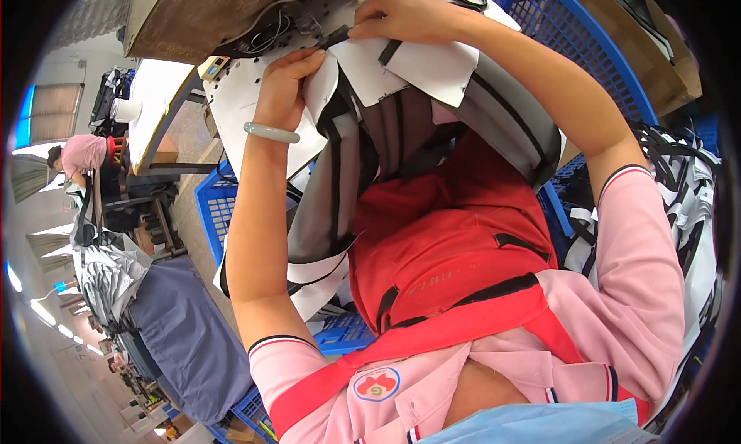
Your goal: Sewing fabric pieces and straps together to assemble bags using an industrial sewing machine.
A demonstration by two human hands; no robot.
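Note:
At the top of the head view both hands work at the edge of a grey and white fabric piece (417,70) with black strips. My left hand (287,81), a pale bangle (272,132) on its wrist, is closed with thumb and fingers pinched on the white edge of the fabric. Close by on the right, my right hand (407,13) has its fingers curled and pressed on the fabric beside a short black strip (336,37). Grey panels with black bands (502,112) hang from there over my red apron (455,251).
A brown machine body (208,16) stands over the white worktable (239,108). Blue plastic crates (575,39) flank me, with white and black fabric pieces (691,205) heaped at the right. Farther left, a person in pink (83,157) bends near a stack under a dark blue cover (181,320).

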